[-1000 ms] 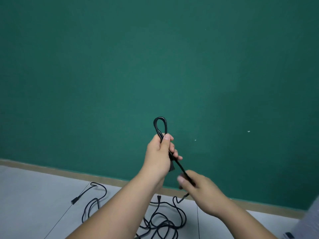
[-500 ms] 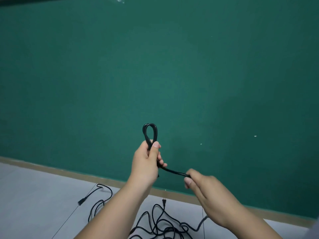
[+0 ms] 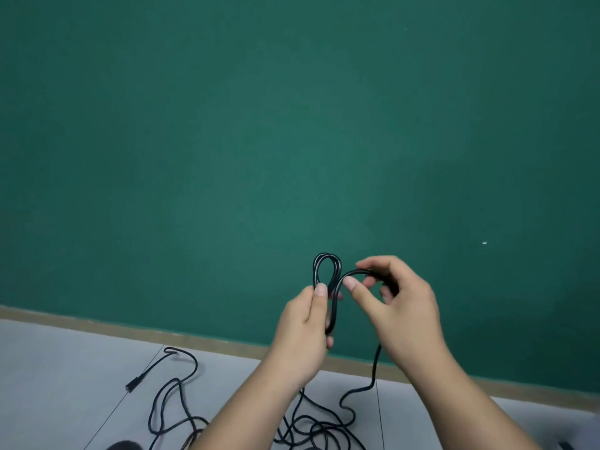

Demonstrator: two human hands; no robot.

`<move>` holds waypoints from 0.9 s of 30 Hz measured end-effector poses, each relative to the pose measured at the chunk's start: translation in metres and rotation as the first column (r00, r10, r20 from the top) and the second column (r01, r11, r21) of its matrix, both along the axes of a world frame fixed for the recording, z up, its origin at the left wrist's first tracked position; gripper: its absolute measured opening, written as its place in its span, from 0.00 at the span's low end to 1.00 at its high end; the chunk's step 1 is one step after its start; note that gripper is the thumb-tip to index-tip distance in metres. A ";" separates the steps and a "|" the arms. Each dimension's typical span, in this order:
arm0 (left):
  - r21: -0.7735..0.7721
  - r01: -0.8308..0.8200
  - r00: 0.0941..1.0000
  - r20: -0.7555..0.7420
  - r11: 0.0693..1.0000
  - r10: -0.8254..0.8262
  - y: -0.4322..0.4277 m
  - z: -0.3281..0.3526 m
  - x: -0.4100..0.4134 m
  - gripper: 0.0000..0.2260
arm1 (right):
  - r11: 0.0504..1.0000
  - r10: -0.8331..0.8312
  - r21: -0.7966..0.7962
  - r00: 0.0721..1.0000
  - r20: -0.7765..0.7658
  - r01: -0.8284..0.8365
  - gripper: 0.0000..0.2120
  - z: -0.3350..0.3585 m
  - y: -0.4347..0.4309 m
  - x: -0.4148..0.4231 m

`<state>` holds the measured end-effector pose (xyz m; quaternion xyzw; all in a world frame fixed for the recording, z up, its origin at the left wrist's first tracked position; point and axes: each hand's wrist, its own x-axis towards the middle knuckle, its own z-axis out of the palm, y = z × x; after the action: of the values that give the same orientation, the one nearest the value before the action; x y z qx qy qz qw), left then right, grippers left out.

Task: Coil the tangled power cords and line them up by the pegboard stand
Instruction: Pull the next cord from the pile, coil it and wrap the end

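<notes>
I hold a black power cord (image 3: 334, 306) up in front of a green wall. My left hand (image 3: 305, 323) grips it below a small upright loop (image 3: 327, 269) that sticks out above the thumb. My right hand (image 3: 396, 303) pinches the same cord just to the right and bends it over into a second arc. From the right hand the cord hangs down to a tangled heap of black cords (image 3: 311, 427) on the grey floor. A plug end (image 3: 132, 386) lies on the floor at the left. No pegboard stand is in view.
The green wall (image 3: 292, 141) fills most of the view, with a tan baseboard (image 3: 97, 326) along its foot. The floor (image 3: 48, 378) has grey tiles with thin seams. A dark object (image 3: 121, 445) pokes in at the bottom edge.
My right hand rose from low beside the left hand to level with the loop, bringing cord up into a second arc. More cord has lifted off the floor.
</notes>
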<state>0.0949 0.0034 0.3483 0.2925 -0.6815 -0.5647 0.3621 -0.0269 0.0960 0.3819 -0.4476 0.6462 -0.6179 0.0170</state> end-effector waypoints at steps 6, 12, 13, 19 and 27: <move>-0.058 0.172 0.981 0.104 0.983 -0.166 0.015 -0.003 0.006 0.20 | 0.996 -0.044 0.079 0.995 -0.095 0.051 0.14 -0.002 0.002 -0.005; 0.023 0.241 0.969 0.042 0.970 -0.242 0.016 -0.010 0.013 0.09 | 0.996 0.021 0.094 0.983 -0.182 -0.004 0.09 -0.009 0.006 -0.010; 0.026 0.232 0.973 0.008 0.972 -0.232 0.015 -0.009 0.013 0.09 | 0.995 0.045 0.100 0.990 -0.137 -0.031 0.09 -0.010 0.007 -0.011; 0.172 0.149 0.969 -0.220 0.974 -0.110 0.007 -0.005 0.013 0.11 | 0.915 0.091 0.394 0.996 0.001 -0.084 0.10 -0.026 0.010 -0.019; 0.048 0.082 0.993 -0.088 0.995 -0.077 0.019 -0.001 0.007 0.18 | 0.988 0.075 0.113 0.968 0.241 -0.105 0.15 -0.009 0.013 0.005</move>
<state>0.1017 0.0228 0.3469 0.2498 -0.6618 -0.6080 0.3605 -0.0215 0.1092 0.3734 -0.3981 0.6559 -0.6237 0.1496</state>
